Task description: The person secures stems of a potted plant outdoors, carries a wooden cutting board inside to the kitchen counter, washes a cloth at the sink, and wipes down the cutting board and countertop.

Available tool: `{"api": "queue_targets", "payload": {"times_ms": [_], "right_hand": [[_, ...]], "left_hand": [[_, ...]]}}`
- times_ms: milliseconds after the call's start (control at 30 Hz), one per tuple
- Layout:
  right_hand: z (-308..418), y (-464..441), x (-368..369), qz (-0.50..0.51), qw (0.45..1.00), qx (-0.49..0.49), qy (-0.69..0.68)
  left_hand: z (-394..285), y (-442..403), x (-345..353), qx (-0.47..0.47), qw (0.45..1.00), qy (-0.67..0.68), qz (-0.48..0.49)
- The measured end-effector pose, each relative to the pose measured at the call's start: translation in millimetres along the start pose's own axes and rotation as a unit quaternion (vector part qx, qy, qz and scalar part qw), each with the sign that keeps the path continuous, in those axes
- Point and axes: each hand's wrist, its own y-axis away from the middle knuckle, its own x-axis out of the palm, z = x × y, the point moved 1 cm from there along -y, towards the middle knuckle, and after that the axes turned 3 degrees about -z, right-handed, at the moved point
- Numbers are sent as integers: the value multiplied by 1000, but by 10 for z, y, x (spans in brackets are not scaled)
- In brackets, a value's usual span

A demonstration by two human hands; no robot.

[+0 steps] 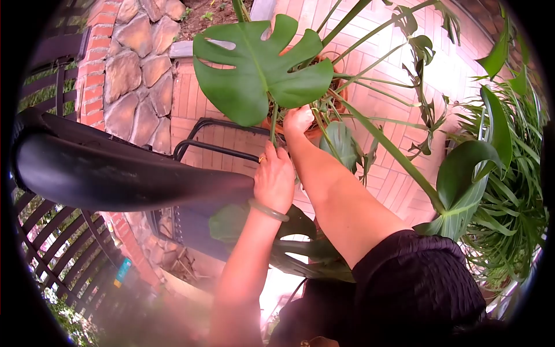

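Note:
A large split monstera leaf (260, 69) spreads over a terracotta pot (315, 133), hiding much of it. My left hand (274, 178), with a bangle on the wrist, is closed around the lower part of that leaf's stem (273, 128). Farther in, my right hand (299, 120) reaches over the pot's near rim among the stems. Its fingers are curled, and what they grip is hidden. Thick green stalks (381, 139) fan out from the pot to the right, and a smaller leaf (341, 144) hangs just right of my right hand.
A black tubular chair frame (214, 147) stands left of the pot, and a dark padded armrest (127, 168) crosses the left side. A stone wall with brick edging (124, 72) lies behind it. Strappy foliage (503, 191) fills the right. Pink tiles (384, 179) cover the floor.

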Motion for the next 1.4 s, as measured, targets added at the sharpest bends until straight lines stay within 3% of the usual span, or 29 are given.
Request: {"api": "queue_targets", "payload": {"times_ms": [267,533,633,767,933,967,1000,1067,1133,1167,1200,1233,1367,1400], "right_hand": [[167,-136,-175,22,997,-76,-2],[327,-394,-154,101,989,23,108],[315,-568,-132,149,976,157,-29],[211,-724,-169,211,945,225,-110],[-443,-1268,442,224,957,170,-67],[-274,-1126,254,159,894,310,-281],[-151,-987,71,83,764,430,-473],[-15,-874,-157,112,775,424,-455],[71,-846,-265,108,784,389,-472],[-9,-888,-207,104,758,410,-496],[-71,-937,-166,102,748,414,-509],[-122,-987,-124,99,762,390,-508],[-172,-1053,-219,66,865,224,-444],[-159,-1053,-260,54,883,187,-427]], "left_hand": [[18,45,31,9,1000,2,2],[69,29,84,12,999,-16,-25],[63,34,114,10,999,-28,-38],[66,21,143,6,998,-29,-52],[21,20,117,-24,999,-14,-40],[20,13,95,4,998,-32,-52],[9,5,75,33,996,-50,-60],[-137,-62,-55,31,997,-62,-36],[-311,-232,-120,157,962,182,-130],[-432,-349,-155,163,963,175,-127],[-589,-482,-188,204,937,252,-133],[-711,-624,-211,244,902,328,-138],[-1060,-1182,-188,275,873,382,-126],[-1141,-1345,-164,287,842,438,-128]]}}
